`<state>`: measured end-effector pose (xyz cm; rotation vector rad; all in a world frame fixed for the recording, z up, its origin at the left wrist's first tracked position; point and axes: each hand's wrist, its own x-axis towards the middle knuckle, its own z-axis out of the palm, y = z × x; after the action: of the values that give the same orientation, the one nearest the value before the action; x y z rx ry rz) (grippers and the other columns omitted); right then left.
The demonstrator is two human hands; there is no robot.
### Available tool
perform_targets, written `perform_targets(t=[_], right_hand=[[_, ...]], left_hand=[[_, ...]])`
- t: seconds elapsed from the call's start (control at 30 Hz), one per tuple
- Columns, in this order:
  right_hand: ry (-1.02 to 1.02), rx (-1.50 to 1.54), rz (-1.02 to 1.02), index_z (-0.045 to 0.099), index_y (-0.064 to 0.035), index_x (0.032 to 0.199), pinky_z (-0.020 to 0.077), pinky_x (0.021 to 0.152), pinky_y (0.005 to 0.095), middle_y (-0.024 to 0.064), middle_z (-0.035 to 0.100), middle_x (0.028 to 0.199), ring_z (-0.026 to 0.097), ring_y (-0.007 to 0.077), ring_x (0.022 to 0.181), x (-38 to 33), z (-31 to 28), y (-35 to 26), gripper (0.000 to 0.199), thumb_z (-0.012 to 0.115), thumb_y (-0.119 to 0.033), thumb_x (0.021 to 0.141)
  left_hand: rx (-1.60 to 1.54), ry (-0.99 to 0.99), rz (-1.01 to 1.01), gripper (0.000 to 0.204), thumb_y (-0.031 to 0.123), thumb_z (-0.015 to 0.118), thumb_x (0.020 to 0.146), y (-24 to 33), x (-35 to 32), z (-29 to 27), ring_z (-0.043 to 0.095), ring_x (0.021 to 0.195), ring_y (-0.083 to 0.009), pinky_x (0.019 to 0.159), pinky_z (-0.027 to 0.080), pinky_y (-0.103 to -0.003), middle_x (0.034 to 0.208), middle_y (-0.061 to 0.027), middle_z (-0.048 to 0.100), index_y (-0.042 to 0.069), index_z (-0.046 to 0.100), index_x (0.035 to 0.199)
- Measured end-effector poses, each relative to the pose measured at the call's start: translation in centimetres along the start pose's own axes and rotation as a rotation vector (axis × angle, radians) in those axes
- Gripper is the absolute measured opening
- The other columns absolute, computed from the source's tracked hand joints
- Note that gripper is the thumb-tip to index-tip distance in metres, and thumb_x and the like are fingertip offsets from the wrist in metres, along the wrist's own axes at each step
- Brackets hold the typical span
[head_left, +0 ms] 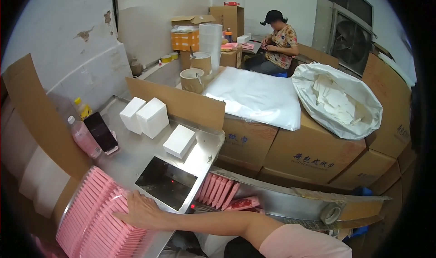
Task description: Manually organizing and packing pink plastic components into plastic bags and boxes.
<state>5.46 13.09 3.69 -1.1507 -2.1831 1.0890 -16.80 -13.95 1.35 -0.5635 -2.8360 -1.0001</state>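
Note:
My right arm, in a pale pink sleeve, reaches in from the lower right across to the left. My right hand [144, 211] rests against the rows of pink tissue packets [93, 212] at the lower left, its thumb over them and its other fingers partly hidden. It appears to grip some of the packets at the row's right side. The packets stand on edge, packed tightly in long rows. My left hand is not in view. Just beyond my right hand, a dark rectangular opening [167, 183] is set in the metal table [131, 160].
Three white boxes [152, 117] stand on the table; a phone [101, 131] leans beside a pink bottle [84, 136]. More pink packets [218, 191] sit in a metal trough [290, 208] holding a tape roll [330, 213]. Cartons [313, 160] stand behind; a person [280, 44] sits farther back.

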Motion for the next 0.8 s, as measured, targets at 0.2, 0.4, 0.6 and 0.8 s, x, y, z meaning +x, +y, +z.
perform_targets(t=[0.2,0.4,0.6,0.8], right_hand=[[-0.04,-0.001,0.063,0.048,0.0203,0.122,0.0495,0.093,0.0506,0.0389,0.042,0.128,0.058,0.0513,0.106,0.9,0.3,1.0,0.091,0.062,-0.061,0.083],[-0.004,0.195,-0.11,0.051,0.0102,0.128,0.0451,0.099,0.0478,0.0319,0.045,0.125,0.054,0.0481,0.111,0.7,0.2,1.7,0.084,0.071,-0.053,0.077],[-0.266,0.226,-0.494,0.046,-0.0012,0.136,0.0364,0.108,0.044,0.0227,0.046,0.131,0.045,0.0386,0.121,0.9,-1.6,4.5,0.077,0.075,-0.037,0.074],[-0.163,0.128,-0.61,0.064,-0.0023,0.113,0.0446,0.092,0.0431,0.0172,0.056,0.111,0.053,0.0353,0.106,-1.9,-3.0,6.0,0.05,0.076,-0.018,0.067]], left_hand=[[-0.095,0.037,0.102,0.081,0.068,0.051,0.09,-3.8,2.0,1.2,0.053,0.118,-0.044,0.104,0.039,-0.047,0.136,-0.0284,0.051,0.021,0.034,0.153],[0.139,-0.088,0.037,0.084,0.062,0.061,0.087,-2.2,1.9,-1.3,0.055,0.115,-0.0393,0.103,0.041,-0.041,0.137,-0.0265,0.051,0.011,0.037,0.15],[-0.235,-0.37,0.254,0.089,0.054,0.075,0.08,-3.3,0.9,-4.8,0.057,0.112,-0.0354,0.101,0.043,-0.038,0.137,-0.0227,0.053,0.0,0.043,0.144],[-0.1,-0.133,0.312,0.071,0.016,0.086,0.074,-3.8,-1.7,-4.0,0.055,0.113,-0.0261,0.095,0.047,-0.038,0.127,-0.0207,0.059,-0.011,0.051,0.131]])
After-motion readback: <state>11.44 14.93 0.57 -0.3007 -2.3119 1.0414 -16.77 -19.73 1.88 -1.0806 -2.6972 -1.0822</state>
